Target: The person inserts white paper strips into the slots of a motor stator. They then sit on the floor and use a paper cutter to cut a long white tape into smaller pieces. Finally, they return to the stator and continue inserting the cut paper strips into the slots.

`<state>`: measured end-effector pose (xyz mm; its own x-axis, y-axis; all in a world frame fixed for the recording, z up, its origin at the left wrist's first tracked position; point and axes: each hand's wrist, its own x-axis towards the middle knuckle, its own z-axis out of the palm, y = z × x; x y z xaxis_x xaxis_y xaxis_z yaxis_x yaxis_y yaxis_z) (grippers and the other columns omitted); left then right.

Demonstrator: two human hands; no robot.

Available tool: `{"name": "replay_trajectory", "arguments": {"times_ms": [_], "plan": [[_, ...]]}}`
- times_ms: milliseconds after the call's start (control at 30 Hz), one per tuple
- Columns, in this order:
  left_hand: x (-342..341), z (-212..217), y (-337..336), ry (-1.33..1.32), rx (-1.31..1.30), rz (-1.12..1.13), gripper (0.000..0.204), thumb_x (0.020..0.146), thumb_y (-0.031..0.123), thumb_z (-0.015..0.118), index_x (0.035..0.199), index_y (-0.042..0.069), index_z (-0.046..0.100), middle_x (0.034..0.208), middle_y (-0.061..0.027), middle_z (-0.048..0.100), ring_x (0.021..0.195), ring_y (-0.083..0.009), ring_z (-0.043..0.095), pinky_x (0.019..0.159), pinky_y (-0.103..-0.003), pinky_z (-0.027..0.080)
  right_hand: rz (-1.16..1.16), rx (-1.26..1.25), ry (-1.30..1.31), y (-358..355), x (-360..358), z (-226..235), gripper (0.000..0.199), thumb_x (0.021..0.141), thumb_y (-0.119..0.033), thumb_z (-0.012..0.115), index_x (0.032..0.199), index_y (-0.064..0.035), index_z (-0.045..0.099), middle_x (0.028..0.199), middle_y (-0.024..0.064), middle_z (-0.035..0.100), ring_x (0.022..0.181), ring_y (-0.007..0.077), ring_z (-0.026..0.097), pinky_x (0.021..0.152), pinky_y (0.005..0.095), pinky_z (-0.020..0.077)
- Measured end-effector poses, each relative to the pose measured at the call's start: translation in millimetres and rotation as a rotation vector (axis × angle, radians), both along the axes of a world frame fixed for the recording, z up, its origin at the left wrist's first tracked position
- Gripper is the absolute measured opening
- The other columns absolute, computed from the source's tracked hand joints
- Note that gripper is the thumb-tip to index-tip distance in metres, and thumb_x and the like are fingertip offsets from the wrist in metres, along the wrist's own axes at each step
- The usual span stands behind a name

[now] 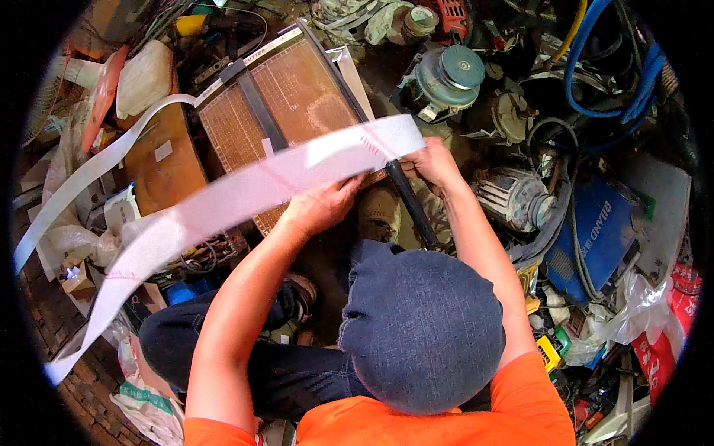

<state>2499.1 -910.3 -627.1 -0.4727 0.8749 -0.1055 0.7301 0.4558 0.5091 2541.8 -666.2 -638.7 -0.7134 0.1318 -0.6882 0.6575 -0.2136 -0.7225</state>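
Strip: your hands held a long white paper strip (pixel 245 189) with thin red lines across a brown paper cutter (pixel 286 111); it ran from the cutter's right edge down past your left knee, blurred in the middle.
Left hand: your left hand (pixel 321 204) gripped the strip's lower edge, fingers curled over it.
Right hand: your right hand (pixel 431 162) pinched the strip's right end, just beside the cutter's black blade arm (pixel 407 201).
Second strip: another white band (pixel 89 175) curved from the cutter's top-left corner down toward the brick floor (pixel 78 386).
Packages: a blue box with pale lettering (pixel 602 234) lay to your right; a red printed bag (pixel 666 342) sat at the far right; a white bag with green print (pixel 145 398) lay near your left knee.
Labels: small white stickers (pixel 163 151) showed on the brown board left of the cutter.
Around: grey motors (pixel 513 195), a blue hose (pixel 595 67) and a pale plastic jug (pixel 145 74) crowded the cutter.
In the way: your blue denim cap (pixel 424 327) hid your lap.
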Motion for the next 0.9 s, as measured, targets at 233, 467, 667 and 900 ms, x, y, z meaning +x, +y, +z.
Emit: {"name": "replay_trajectory", "arguments": {"times_ms": [233, 467, 667, 900], "plan": [[-7, 8, 7, 0.189, 0.022, -0.077, 0.055, 0.078, 0.013, 0.059, 0.132, 0.006, 0.05, 0.137, -0.0115, 0.047, 0.128, -0.0296, 0.045, 0.108, -0.041, 0.037, -0.03, -0.071, -0.034, -2, -2, -2, 0.023, 0.086, -0.013, 0.067, 0.1, 0.0041, 0.064, 0.086, 0.0118, 0.069, 0.072, 0.0183, 0.067, 0.064, 0.0298, 0.0533], [-6, 5, 12, 0.294, 0.051, -0.084, 0.051, 0.083, 0.014, 0.051, 0.134, 0.008, 0.049, 0.14, -0.0093, 0.046, 0.134, -0.0263, 0.04, 0.111, -0.039, 0.034, -0.058, -0.085, -0.057, -5, -3, 2, 0.028, 0.086, -0.019, 0.071, 0.099, 0.0047, 0.065, 0.087, 0.0103, 0.069, 0.07, 0.0152, 0.066, 0.063, 0.0266, 0.0513], [-4, 8, 14, 0.241, -0.009, -0.063, 0.06, 0.078, 0.011, 0.057, 0.137, 0.009, 0.047, 0.141, -0.011, 0.045, 0.128, -0.0302, 0.045, 0.108, -0.041, 0.037, -0.06, -0.019, 0.024, -9, 0, 19, 0.025, 0.086, -0.02, 0.069, 0.095, 0.0035, 0.065, 0.084, 0.0076, 0.068, 0.067, 0.0119, 0.063, 0.061, 0.0251, 0.0498], [1, -8, 7, 0.529, -0.16, -0.165, 0.06, 0.085, 0.02, 0.051, 0.142, 0.008, 0.042, 0.143, -0.0086, 0.043, 0.123, -0.0282, 0.049, 0.106, -0.042, 0.039, 0.087, 0.38, 0.044, -11, 18, 44, 0.026, 0.085, -0.022, 0.069, 0.087, 0.0033, 0.064, 0.079, 0.0056, 0.067, 0.066, 0.0102, 0.06, 0.062, 0.0247, 0.0481]]}}
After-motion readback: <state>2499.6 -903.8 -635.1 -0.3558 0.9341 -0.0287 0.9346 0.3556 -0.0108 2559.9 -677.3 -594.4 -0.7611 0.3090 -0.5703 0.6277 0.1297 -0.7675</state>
